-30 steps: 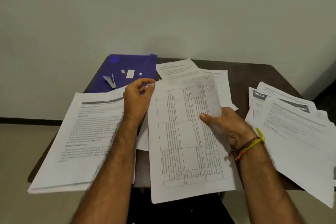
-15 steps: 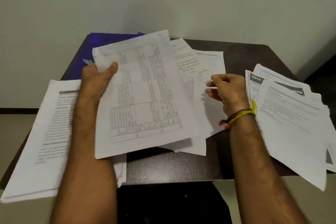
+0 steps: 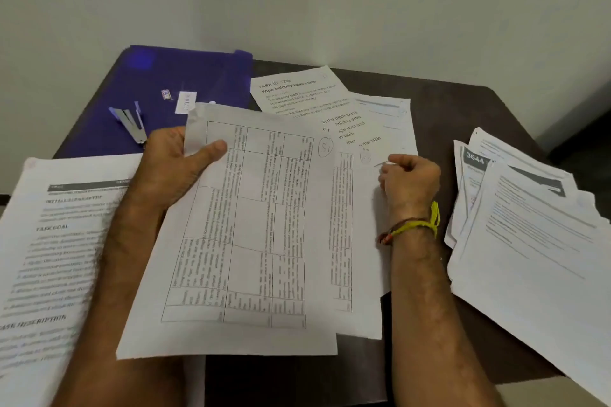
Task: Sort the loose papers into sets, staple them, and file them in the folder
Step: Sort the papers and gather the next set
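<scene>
— So, count it off for me. What's on the table (image 3: 463,102)?

— From my feed I see four groups of paper. My left hand (image 3: 172,168) grips the table-printed sheet (image 3: 251,235) by its upper left corner, thumb on top, fingers underneath. Under that sheet lies a second gridded page (image 3: 344,241), and behind it two more text sheets (image 3: 307,99) fanned toward the wall. A thick stack (image 3: 56,241) lies at my left, and a loose pile (image 3: 529,228) at my right.

— And your right hand?

— My right hand (image 3: 410,178) is curled, knuckles up, resting on the middle sheets; whether it pinches anything, I cannot tell. One yellow band (image 3: 420,225) sits at that wrist.

— Folder? Stapler?

— One blue folder (image 3: 158,82) lies flat at the far left corner, with one stapler (image 3: 132,125) on it, beside two small white bits (image 3: 185,102).

— Edges?

— The left stack and the right pile both overhang the table's sides. The held sheet overhangs the near edge. Bare dark wood shows at the far right corner and in a strip between my right forearm and the pile.
</scene>
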